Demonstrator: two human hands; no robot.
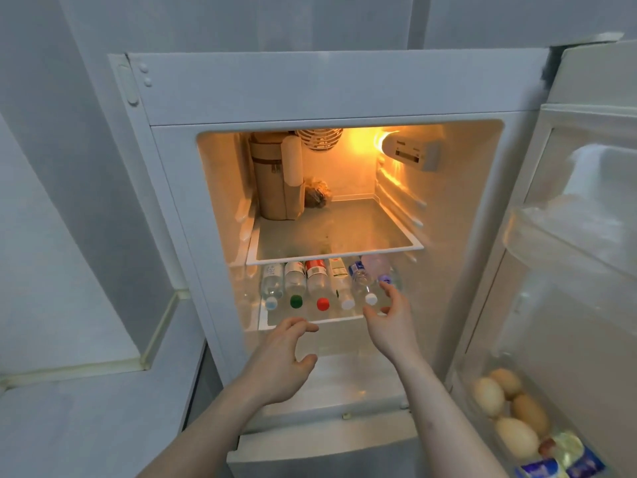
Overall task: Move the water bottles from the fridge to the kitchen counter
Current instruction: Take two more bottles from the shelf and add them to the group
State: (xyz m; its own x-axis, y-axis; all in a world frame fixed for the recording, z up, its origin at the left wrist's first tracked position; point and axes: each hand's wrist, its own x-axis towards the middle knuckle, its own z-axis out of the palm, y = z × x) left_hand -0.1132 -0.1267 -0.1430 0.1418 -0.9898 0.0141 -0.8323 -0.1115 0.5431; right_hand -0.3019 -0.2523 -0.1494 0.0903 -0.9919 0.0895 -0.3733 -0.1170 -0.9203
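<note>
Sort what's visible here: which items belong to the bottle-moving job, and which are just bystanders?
Job: bottles lying on the lower shelf, right hand reaching the rightmost one, left hand open.
Bystanders: eggs in the door, brown container on the upper shelf.

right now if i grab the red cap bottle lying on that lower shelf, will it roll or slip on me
The red-capped bottle lies on its side, wedged between neighbours, so it probably won't roll until pulled free. It looks full of clear liquid, so likely heavy for its size. Being chilled smooth plastic, it may feel slippery; that's a guess.
</note>
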